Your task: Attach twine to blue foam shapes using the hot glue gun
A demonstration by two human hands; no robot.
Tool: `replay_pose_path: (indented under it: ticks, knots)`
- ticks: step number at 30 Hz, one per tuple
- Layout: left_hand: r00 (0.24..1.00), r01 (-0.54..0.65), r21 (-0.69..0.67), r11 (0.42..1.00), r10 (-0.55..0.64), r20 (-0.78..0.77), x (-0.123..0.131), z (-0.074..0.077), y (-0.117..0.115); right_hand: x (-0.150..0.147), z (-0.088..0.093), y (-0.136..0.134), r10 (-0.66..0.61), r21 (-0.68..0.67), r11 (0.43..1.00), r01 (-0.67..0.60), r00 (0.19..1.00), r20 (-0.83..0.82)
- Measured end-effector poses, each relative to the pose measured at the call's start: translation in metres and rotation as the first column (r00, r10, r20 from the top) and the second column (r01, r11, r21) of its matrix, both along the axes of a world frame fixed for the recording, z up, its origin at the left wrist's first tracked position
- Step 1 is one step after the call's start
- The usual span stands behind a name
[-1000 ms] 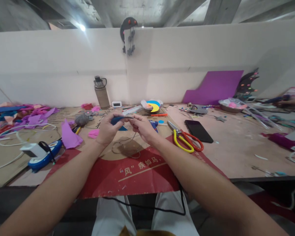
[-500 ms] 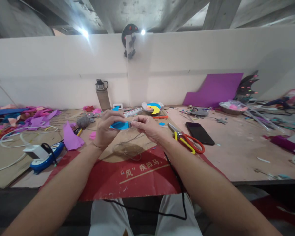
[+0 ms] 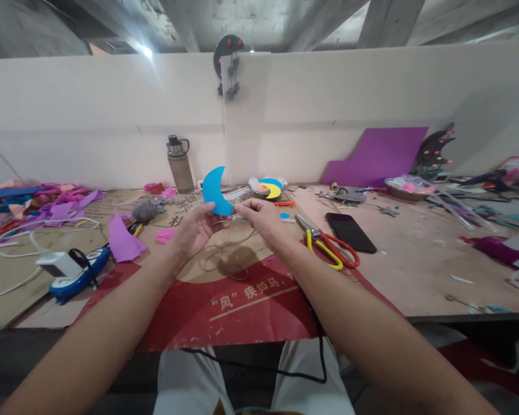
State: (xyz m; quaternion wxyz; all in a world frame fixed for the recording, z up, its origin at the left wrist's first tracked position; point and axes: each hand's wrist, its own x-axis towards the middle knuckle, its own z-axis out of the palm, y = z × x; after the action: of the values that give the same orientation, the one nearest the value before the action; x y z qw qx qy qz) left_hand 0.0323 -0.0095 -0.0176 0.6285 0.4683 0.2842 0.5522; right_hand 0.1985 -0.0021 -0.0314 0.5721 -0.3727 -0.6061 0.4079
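Observation:
My left hand (image 3: 201, 227) grips a blue crescent moon cut-out (image 3: 213, 193) by its lower part, thumb in front and fingers behind. The crescent stands upright, its hollow side facing right. Close to its lower tip, my right hand (image 3: 259, 218) is closed in a pinch on a thin grey string, whose end is mostly hidden by the fingers. More of the loose string (image 3: 205, 262) lies in loops below my hands on a red and brown cardboard sheet (image 3: 251, 317).
Scissors (image 3: 324, 245) and a black phone (image 3: 350, 232) lie to the right. Behind stand a bottle (image 3: 180, 167) and a bowl with a yellow crescent (image 3: 273, 190). At left are a blue power strip (image 3: 80, 276), a grey yarn ball (image 3: 145, 211) and felt scraps (image 3: 60, 204).
My left hand has turned the blue crescent from nearly flat to upright, so its broad face now shows. My right hand stays pinched near its tip.

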Motion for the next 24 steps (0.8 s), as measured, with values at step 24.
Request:
replay_pose_path:
  ticks: [24]
  knots:
    - [0.983, -0.164, -0.019, 0.986, 0.162, -0.081, -0.016, -0.012, 0.027, 0.004, -0.026, 0.025, -0.185, -0.106, 0.975, 0.196, 0.978, 0.1]
